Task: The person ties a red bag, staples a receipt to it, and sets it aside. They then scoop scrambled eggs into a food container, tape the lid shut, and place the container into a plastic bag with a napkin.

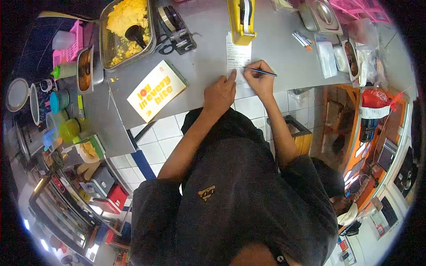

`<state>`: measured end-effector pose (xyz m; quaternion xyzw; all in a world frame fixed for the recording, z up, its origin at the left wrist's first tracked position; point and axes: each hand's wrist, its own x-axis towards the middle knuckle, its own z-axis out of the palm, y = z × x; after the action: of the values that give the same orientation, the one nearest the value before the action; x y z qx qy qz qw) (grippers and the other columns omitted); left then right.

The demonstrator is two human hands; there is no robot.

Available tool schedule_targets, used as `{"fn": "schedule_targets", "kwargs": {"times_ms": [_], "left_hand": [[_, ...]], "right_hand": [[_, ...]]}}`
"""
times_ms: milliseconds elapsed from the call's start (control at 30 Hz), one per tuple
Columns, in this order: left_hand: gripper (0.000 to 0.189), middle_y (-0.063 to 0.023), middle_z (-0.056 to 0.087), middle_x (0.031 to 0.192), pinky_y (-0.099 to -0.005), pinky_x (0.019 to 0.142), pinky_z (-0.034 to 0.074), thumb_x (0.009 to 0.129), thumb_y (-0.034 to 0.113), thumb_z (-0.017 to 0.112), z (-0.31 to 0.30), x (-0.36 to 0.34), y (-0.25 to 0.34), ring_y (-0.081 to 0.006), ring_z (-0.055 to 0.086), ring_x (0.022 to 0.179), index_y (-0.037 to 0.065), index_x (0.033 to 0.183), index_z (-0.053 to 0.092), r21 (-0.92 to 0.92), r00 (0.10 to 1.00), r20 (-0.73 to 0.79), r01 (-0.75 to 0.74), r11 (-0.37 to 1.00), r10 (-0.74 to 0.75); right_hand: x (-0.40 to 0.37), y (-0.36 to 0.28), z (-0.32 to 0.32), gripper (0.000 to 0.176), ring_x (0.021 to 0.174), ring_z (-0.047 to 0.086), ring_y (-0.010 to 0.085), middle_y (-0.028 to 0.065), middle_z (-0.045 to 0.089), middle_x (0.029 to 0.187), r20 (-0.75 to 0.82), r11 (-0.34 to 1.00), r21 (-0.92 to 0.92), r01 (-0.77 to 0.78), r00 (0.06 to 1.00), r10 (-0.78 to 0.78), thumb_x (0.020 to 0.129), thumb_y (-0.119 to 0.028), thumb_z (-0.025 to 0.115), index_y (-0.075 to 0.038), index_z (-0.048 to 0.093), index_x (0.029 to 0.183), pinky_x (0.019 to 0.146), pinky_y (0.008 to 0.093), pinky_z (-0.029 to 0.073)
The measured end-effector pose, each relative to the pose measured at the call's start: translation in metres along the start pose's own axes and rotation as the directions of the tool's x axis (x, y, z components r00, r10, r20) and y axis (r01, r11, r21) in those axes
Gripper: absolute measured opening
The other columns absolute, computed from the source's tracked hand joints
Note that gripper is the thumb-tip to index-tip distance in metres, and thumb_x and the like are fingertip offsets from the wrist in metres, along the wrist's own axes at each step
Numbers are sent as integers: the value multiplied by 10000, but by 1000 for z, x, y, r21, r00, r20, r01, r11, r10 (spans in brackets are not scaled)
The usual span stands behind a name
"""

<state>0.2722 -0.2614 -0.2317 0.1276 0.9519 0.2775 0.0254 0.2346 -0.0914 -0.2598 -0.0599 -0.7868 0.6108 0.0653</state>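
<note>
A pen (262, 71) is pinched in my right hand (261, 82), its tip over a printed paper receipt (238, 54) on the grey counter. My left hand (219, 94) rests at the receipt's left edge, index finger stretched out onto the paper; its other fingers are partly bent and it grasps nothing. The top of the receipt meets a yellow tape dispenser (242, 37). To the left of my left hand lies a stack of white and yellow printed paper or boxes (157, 91) lettered "joy in every bite".
At the upper left stand a metal tray (153, 42) of yellow food with a dark scoop, and a black tape dispenser (184, 42) beside scissors (167, 45). Several markers (302, 41), a lidded metal container (321, 17) and clear plastic bags (327, 60) lie on the right.
</note>
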Motion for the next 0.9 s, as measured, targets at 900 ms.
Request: {"fn": "schedule_targets", "kwargs": {"times_ms": [900], "left_hand": [[461,-105,624,876,-449,618,558,922,247,617,2,0,-1,-306,669,708,159,1371,565,5,999,41,24,1000,-24]], "right_hand": [[1,-7,-5,131,627,537,66,25,587,718,45,992,-123,38,998,-32,753,-18,712,-36,582,758,573,231,460]]}}
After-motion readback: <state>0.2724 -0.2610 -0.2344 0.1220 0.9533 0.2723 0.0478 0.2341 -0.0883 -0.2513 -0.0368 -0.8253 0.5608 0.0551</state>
